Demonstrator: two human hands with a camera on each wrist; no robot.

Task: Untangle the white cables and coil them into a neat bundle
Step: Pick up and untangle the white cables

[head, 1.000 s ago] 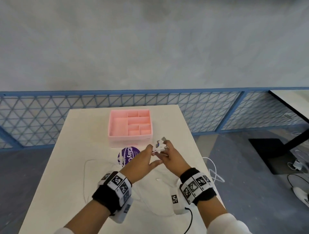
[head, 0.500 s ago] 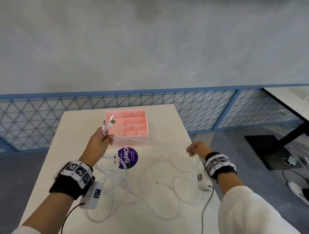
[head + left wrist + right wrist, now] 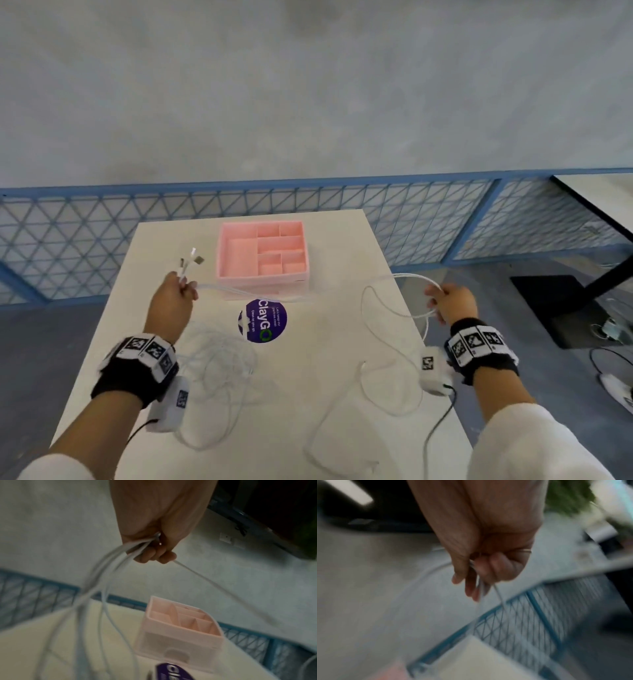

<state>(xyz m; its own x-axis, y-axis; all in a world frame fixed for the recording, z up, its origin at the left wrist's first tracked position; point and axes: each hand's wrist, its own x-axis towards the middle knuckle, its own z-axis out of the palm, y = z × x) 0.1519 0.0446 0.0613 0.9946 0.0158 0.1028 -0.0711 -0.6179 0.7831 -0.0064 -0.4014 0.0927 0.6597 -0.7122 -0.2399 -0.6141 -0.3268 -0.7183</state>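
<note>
Nearest the viewer, both forearms reach over a white table [image 3: 113, 342], each wrist in a black band carrying black-and-white square markers and a small white camera unit. Slack loops of the white cables [image 3: 219, 370] lie on the table between the arms, some piled below the left wrist, others spread toward the right edge. Further out, the left hand [image 3: 173, 303] is raised above the table with fingers curled tight round a bunch of cable ends; the plugs [image 3: 190, 262] stick up past the knuckles, and the left wrist view shows several strands leaving the fist. The right hand [image 3: 452, 303], past the table's right edge, has its fingers closed on a loop of cable; its wrist view is blurred but shows a strand running out between the fingers. Several strands run nearly straight between the two hands, well apart, passing in front of a pink tray [image 3: 263, 274]. Just before the tray lies a round purple sticker [image 3: 265, 320] reading "ClayGO"; its smaller print is illegible. The tray has several compartments, none holding cable. Beyond the table stand a blue lattice fence [image 3: 428, 219] and a grey wall.
</note>
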